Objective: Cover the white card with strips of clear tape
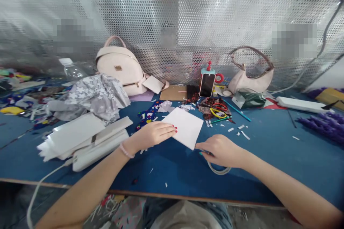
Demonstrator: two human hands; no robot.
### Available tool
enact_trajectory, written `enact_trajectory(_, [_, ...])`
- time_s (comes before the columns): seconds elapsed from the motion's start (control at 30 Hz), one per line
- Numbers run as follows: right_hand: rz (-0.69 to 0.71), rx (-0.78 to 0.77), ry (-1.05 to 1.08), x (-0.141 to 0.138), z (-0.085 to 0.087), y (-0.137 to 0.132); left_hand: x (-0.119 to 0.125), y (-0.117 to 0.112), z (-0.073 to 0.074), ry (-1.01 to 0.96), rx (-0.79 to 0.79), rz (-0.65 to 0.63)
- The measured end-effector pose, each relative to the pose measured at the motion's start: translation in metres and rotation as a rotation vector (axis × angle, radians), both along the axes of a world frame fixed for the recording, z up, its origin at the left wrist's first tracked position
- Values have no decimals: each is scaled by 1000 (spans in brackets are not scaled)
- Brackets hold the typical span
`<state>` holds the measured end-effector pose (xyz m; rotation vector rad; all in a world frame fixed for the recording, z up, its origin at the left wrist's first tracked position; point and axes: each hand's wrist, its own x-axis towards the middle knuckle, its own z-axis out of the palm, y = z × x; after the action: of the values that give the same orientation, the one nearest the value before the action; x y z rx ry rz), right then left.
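Note:
A white square board (183, 127), flat and thin, is held at a slant above the blue tabletop. My left hand (154, 134) grips its left side, with fingers laid over the edge and red nails showing. At the lower corner, the curled fingers of my right hand (221, 151) meet in a pinch; the exact contact is partly hidden. Below that hand lies a pale ring (220, 172) resembling a tape roll, partly covered by the fingers. Small white scraps (244, 134) are scattered on the table (263, 175).
A stack of white sheets (76, 134), a white power strip (99, 150) and star-patterned cloth (94, 94) lie left. Behind stand a cream backpack (120, 66), a phone (207, 85) and a cream handbag (249, 78), before a perforated metal screen (150, 18). Purple trim (324, 127) lies right.

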<state>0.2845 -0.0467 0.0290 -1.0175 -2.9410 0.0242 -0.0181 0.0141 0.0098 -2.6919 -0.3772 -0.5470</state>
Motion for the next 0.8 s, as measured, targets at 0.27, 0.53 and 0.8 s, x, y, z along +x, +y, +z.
enact_trajectory(0.27, [-89,-84,176,-4,-41,7,-13,16,-11,26,-200,37])
enact_trajectory(0.53, [-27,9,286,6,-49,14,-17,26,-15,67,-359,60])
enact_trajectory(0.8, [-135,164,301,49,-51,58,-19,25,-16,38,-471,140])
